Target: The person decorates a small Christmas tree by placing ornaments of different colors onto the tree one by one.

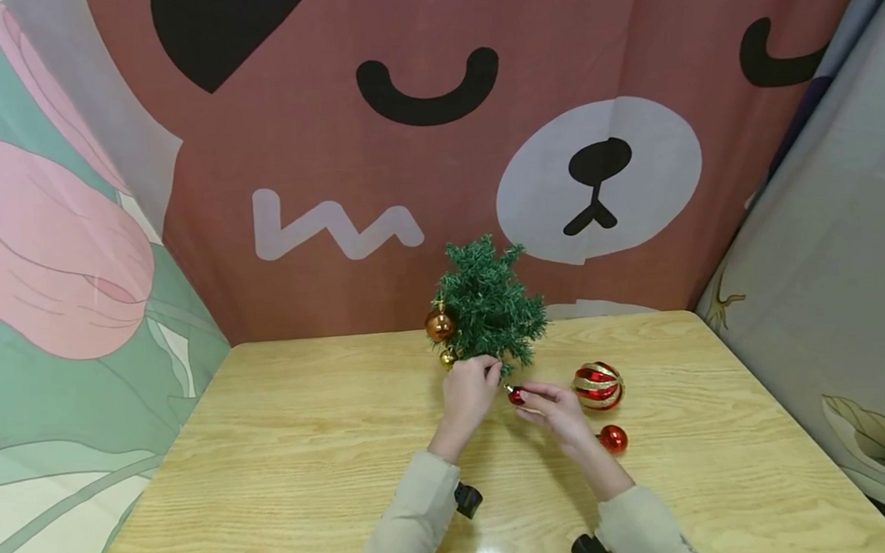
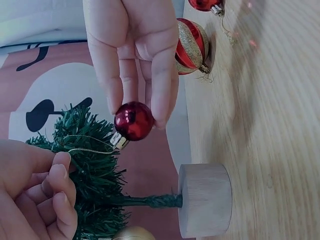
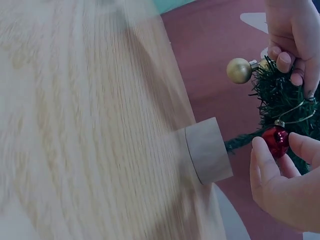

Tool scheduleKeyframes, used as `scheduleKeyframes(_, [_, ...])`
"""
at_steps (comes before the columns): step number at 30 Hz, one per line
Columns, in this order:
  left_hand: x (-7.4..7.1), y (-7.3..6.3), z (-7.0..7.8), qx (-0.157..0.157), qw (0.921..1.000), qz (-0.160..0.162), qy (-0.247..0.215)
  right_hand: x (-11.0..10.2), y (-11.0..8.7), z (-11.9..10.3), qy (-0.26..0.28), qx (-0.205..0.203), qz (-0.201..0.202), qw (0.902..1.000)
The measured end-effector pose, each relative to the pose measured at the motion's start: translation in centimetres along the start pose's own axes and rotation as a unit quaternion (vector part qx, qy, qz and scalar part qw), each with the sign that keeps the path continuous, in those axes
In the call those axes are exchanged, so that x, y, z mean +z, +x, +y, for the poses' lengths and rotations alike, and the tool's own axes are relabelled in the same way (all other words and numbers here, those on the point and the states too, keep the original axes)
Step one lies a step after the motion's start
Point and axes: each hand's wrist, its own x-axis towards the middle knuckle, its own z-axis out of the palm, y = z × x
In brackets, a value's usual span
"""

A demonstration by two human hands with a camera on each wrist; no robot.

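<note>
A small red bauble with a gold cap is pinched between the thumb and fingers of my right hand. My left hand pinches its thin gold hanging string, which runs taut-looking from cap to fingertips. Both hands are in front of the small green Christmas tree, at its lower branches. The tree stands on a round pale wooden base, hidden behind the hands in the head view. On the tree's left side hang a copper-coloured bauble and a smaller gold bauble.
A red bauble with gold glitter stripes lies on the wooden table, right of the tree. Nearer me lies a plain red bauble, beside the right wrist. A printed bear curtain hangs behind the table.
</note>
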Motion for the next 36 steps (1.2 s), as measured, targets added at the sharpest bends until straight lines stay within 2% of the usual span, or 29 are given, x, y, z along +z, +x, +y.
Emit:
scheduleKeyframes(5, [0.0, -0.1, 0.0, 0.005, 1.0000, -0.005, 0.001, 0.3, 0.1, 0.5, 0.013, 0.014, 0.012, 0.9997])
scheduleKeyframes(14, [0.0, -0.2, 0.0, 0.008, 0.9997, -0.014, -0.020, 0.9, 0.0, 1.5, 0.015, 0.016, 0.021, 0.9995])
scheduleKeyframes(19, [0.1, -0.3, -0.1, 0.009, 0.9996, -0.009, -0.024, 0.9, 0.0, 2.0, 0.018, 0.021, 0.026, 0.9993])
scheduleKeyframes(26, [0.2, -0.3, -0.1, 0.009, 0.9995, -0.002, -0.030, 0.8, -0.2, 2.1, 0.025, 0.029, 0.017, 0.9991])
scheduleKeyframes(36, [-0.2, -0.3, 0.0, 0.013, 0.9987, 0.002, -0.049, 0.7, -0.4, 1.7, 0.064, 0.040, 0.006, 0.9971])
